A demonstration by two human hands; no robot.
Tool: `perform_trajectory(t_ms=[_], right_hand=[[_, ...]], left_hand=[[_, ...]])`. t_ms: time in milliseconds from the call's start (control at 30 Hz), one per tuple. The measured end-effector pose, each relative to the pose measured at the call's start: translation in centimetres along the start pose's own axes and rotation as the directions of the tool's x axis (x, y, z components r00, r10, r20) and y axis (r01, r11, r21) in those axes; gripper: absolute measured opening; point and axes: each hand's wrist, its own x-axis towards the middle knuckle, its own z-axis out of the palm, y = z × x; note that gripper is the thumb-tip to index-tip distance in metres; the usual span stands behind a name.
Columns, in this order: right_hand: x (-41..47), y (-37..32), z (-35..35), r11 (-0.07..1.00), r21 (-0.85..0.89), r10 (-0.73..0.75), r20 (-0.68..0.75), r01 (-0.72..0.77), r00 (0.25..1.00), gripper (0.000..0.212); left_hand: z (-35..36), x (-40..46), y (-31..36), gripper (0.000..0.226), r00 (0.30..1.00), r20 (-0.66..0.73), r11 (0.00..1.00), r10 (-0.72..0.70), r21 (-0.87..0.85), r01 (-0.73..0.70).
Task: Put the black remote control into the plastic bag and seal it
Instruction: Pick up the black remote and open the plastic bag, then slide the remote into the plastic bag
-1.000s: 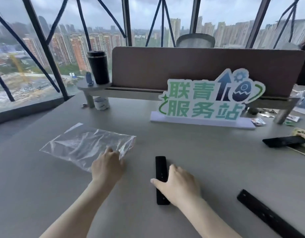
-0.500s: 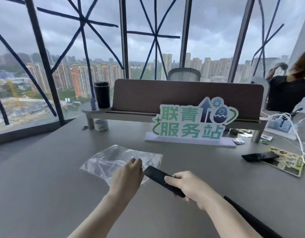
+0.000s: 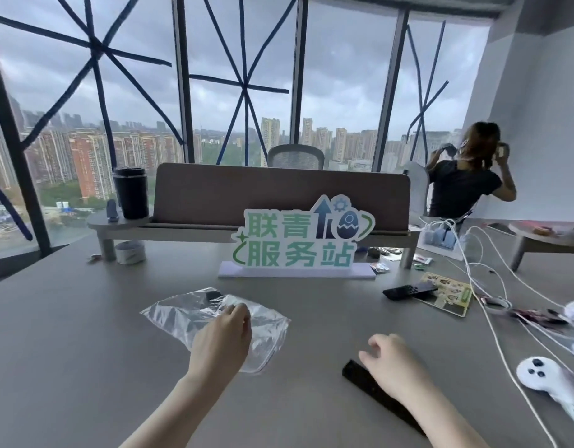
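Note:
The clear plastic bag (image 3: 263, 331) lies crumpled on the grey table, left of centre. The black remote control (image 3: 212, 295) shows as a dark shape inside it, its end at the bag's far edge. My left hand (image 3: 222, 341) rests on the bag and pinches the film at its top. My right hand (image 3: 392, 363) is to the right, away from the bag, with fingers loosely curled and nothing in them. It hovers over a long black strip (image 3: 373, 388) that lies on the table.
A green and white sign (image 3: 302, 240) stands behind the bag. A second black remote (image 3: 408, 291) lies on a printed card at right, near white cables (image 3: 479, 286) and white controllers (image 3: 544, 379). A black tumbler (image 3: 130, 192) stands on the shelf. A person (image 3: 466, 182) sits far right.
My right hand picked the remote up off the table, carried it left to the bag, let go and drew back right. The remote now lies in the bag. The view tilted up.

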Motion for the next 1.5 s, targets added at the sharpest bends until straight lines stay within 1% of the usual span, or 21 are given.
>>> perform_trajectory(t_ms=[67,133,200,400,433,467,533,600,633,800,833,900,933,967,1033,1100,1233,1300,1367,1433,1500], right_hand=[[-0.7,2.9,-0.4,0.993,-0.084,0.086,0.072,-0.08,0.994,0.049],[-1.3,4.4,-0.9,0.992,-0.087,0.108,0.167,-0.094,0.98,0.042],[-1.7,5.2,-1.0,0.993,-0.102,0.084,0.232,-0.062,0.969,0.035],[-2.8,6.3,-0.5,0.999,0.032,0.005,0.246,-0.013,0.969,0.037],[-3.0,6.2,-0.6,0.996,0.087,-0.018,0.231,-0.002,0.973,0.035],[-3.1,6.1,-0.6,0.979,0.206,-0.041,0.216,-0.004,0.976,0.032],[-3.1,5.5,-0.8,0.854,0.519,-0.079,0.195,-0.035,0.978,0.024],[-3.3,4.6,-1.4,0.702,0.706,-0.107,0.231,-0.091,0.967,0.024],[-3.3,3.9,-1.7,0.667,0.737,-0.131,0.262,-0.11,0.956,0.025],[-1.8,-2.2,-0.1,0.609,0.765,-0.182,0.394,-0.211,0.901,0.022],[-1.6,-3.8,0.5,0.567,0.791,-0.21,0.408,-0.23,0.888,0.018],[-0.9,-6.3,1.9,0.434,0.857,-0.307,0.429,-0.276,0.85,0.01],[-0.6,-7.0,2.6,0.392,0.873,-0.327,0.426,-0.289,0.843,0.018],[-0.3,-7.3,3.1,0.384,0.878,-0.31,0.413,-0.284,0.856,0.025],[0.3,-6.6,3.6,0.441,0.871,-0.197,0.327,-0.214,0.924,0.026],[1.2,-4.5,3.4,0.492,0.85,-0.061,0.249,-0.188,0.967,0.025],[4.9,1.1,1.9,0.572,0.793,0.15,0.15,-0.209,0.977,0.028],[7.6,3.4,1.2,0.657,0.72,0.223,0.099,-0.225,0.97,0.043],[10.4,5.1,0.5,0.816,0.549,0.206,0.017,-0.182,0.978,0.059],[13.3,6.3,0.0,0.955,0.278,0.127,-0.059,-0.106,0.99,0.068],[16.1,6.9,-0.3,0.998,0.032,0.061,-0.076,-0.059,0.995,0.07]], left_hand=[[0.6,-0.1,0.8,0.008,1.0,0.012,1.0,-0.022,0.001,0.022],[1.1,0.0,1.6,0.012,0.999,0.021,0.999,-0.03,-0.011,0.03],[1.4,0.2,2.5,0.015,0.999,0.032,0.999,-0.022,-0.03,0.023],[0.8,0.7,5.2,0.015,1.0,0.028,0.996,-0.013,-0.083,0.015],[0.5,0.6,5.4,0.015,1.0,0.025,0.995,-0.01,-0.095,0.013],[0.4,0.5,5.6,0.015,1.0,0.019,0.994,-0.006,-0.111,0.008],[0.1,0.3,5.8,0.015,1.0,0.006,0.991,-0.003,-0.134,0.004],[-0.1,0.0,5.9,0.015,1.0,-0.002,0.989,-0.003,-0.148,0.003],[-0.1,-0.1,5.9,0.015,1.0,-0.004,0.988,-0.006,-0.157,0.006],[-0.6,-0.5,6.2,0.015,1.0,-0.002,0.98,-0.013,-0.201,0.013],[-0.8,-0.5,6.2,0.015,1.0,-0.005,0.979,-0.011,-0.204,0.01],[-0.9,-0.4,5.9,0.015,1.0,-0.011,0.977,-0.021,-0.213,0.019],[-0.8,-0.3,5.6,0.015,0.999,-0.013,0.976,-0.033,-0.215,0.03],[-0.8,-0.2,5.3,0.015,0.999,-0.013,0.976,-0.047,-0.215,0.043],[-0.5,0.0,4.7,0.015,0.998,-0.012,0.974,-0.067,-0.217,0.063],[0.2,0.1,4.2,0.013,0.996,-0.002,0.971,-0.086,-0.223,0.084],[2.4,0.0,4.3,0.013,0.995,0.047,0.97,-0.093,-0.221,0.102],[3.4,0.2,4.6,0.013,0.994,0.061,0.973,-0.091,-0.208,0.102],[4.3,0.7,4.7,0.013,0.995,0.07,0.973,-0.076,-0.212,0.09],[5.1,1.9,4.9,0.011,0.995,0.082,0.972,-0.053,-0.224,0.071],[5.7,3.6,5.4,0.011,0.996,0.083,0.97,-0.03,-0.239,0.049]])
